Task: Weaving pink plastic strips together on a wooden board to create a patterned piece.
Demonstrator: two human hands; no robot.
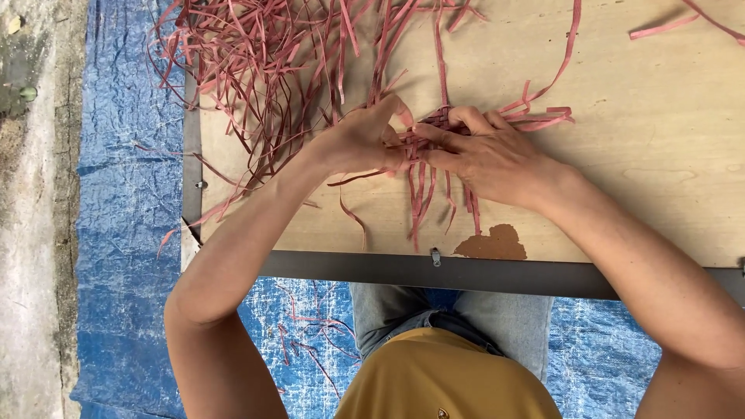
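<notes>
A small woven patch of reddish-pink strips (pixel 431 126) lies on a light plywood board (pixel 652 155). My left hand (pixel 365 140) pinches strips at the patch's left edge, fingers curled over them. My right hand (pixel 489 155) presses on the patch from the right, its fingers gripping the weave. Loose strip ends (pixel 423 198) hang from the patch toward me. More strip ends (pixel 543 116) stick out to the right of my right hand.
A large tangle of loose reddish strips (pixel 264 54) covers the board's far left. A dark metal edge (pixel 481 273) runs along the board's near side. Blue tarp (pixel 124 233) lies beneath, with concrete ground (pixel 31 233) at left. Some strips lie on the tarp (pixel 310 341).
</notes>
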